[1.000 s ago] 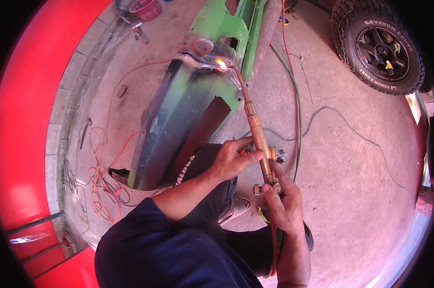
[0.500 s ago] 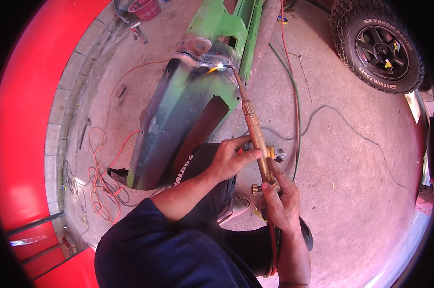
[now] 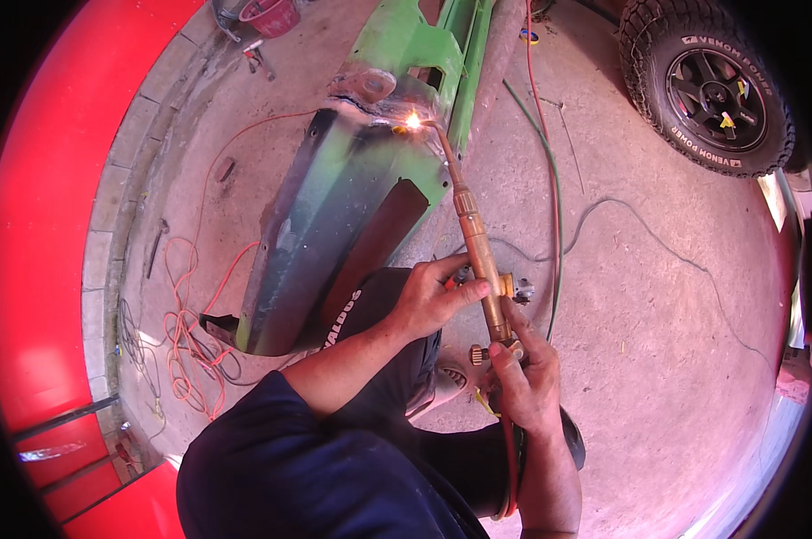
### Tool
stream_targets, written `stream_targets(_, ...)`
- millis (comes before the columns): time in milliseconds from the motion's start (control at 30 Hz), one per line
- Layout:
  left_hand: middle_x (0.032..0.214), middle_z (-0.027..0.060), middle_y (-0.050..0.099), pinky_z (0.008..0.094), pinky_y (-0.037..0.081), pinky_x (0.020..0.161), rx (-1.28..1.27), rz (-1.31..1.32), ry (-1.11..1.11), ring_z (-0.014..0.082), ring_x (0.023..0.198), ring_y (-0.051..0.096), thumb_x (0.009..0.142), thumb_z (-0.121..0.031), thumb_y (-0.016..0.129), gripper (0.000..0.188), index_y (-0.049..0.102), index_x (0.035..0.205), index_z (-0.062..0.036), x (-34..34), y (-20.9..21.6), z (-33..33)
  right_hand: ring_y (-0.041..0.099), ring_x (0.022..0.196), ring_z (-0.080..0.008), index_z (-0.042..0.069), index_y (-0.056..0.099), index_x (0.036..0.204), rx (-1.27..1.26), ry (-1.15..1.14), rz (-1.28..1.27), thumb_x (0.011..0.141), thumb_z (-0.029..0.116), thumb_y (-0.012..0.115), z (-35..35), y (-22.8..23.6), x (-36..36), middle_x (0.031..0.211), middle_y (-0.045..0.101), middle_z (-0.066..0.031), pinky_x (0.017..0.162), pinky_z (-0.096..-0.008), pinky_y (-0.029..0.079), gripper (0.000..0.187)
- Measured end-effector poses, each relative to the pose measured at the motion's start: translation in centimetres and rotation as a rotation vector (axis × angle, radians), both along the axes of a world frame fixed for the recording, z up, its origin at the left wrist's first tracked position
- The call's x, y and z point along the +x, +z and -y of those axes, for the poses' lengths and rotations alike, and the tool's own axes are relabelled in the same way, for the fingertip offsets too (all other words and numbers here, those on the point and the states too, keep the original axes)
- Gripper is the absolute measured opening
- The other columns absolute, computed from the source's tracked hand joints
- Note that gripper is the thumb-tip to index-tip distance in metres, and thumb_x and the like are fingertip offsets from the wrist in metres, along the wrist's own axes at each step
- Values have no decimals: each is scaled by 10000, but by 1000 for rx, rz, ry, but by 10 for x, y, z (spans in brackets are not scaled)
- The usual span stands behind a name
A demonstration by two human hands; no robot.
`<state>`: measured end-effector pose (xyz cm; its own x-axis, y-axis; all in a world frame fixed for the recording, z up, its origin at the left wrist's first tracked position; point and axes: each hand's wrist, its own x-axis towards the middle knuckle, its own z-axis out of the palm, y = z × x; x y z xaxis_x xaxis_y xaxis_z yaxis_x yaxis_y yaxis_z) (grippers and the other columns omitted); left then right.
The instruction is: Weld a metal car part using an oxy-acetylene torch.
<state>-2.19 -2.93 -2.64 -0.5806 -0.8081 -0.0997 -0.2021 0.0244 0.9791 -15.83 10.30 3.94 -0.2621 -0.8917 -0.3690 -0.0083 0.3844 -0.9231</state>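
Both my hands are closed on a brass gas welding torch [image 3: 481,260], which slants up and to the left. My left hand [image 3: 439,295] grips the middle of its handle. At the valve end, beside a knurled knob, my right hand [image 3: 529,377] holds the rear. The torch's bent tip meets a bright orange-white glow at the seam of a green metal frame part [image 3: 343,198]. Greyish scorched metal surrounds that seam, with a rounded bracket [image 3: 370,85] just above it. Red and green hoses [image 3: 512,467] hang from the torch past my right forearm.
A wheel with a knobbly tyre [image 3: 711,94] is at the upper right. Tangled orange cord [image 3: 190,359] lies on the concrete floor [image 3: 666,296] to the left. Hoses [image 3: 550,171] and a thin grey cable [image 3: 639,225] cross the floor. A red bucket [image 3: 271,16] stands at the far left.
The glow at the torch tip has turned from white with a yellow streak to a larger orange-white burst. My hands and the torch have hardly moved.
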Motion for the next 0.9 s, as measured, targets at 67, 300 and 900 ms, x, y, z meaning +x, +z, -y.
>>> stream_targets(67, 634, 49, 578, 283, 422, 555, -5, 4, 4, 81, 582, 503, 823, -407, 684, 448, 655, 1075, -37, 1, -1, 0, 602, 756, -159, -35, 495, 1303, -29, 9, -32, 850, 126, 598, 1, -2, 1, 920, 610, -139, 691, -285, 485, 492)
stream_targets(300, 634, 39, 572, 281, 422, 557, 19, 10, -14, 77, 588, 501, 829, -404, 680, 443, 654, 1074, -36, 2, -2, 1, 602, 809, -186, -40, 498, 1297, -48, 15, -60, 839, 116, 601, 1, -2, 0, 918, 612, -147, 751, -305, 476, 495)
stream_targets(900, 614, 35, 557, 280, 412, 541, 10, 26, -24, 73, 566, 492, 829, -421, 673, 446, 657, 1071, -47, 1, -3, 1, 627, 948, -214, -49, 488, 1299, -6, 16, -30, 796, 71, 579, -1, -3, -1, 1063, 627, -196, 836, -314, 480, 525)
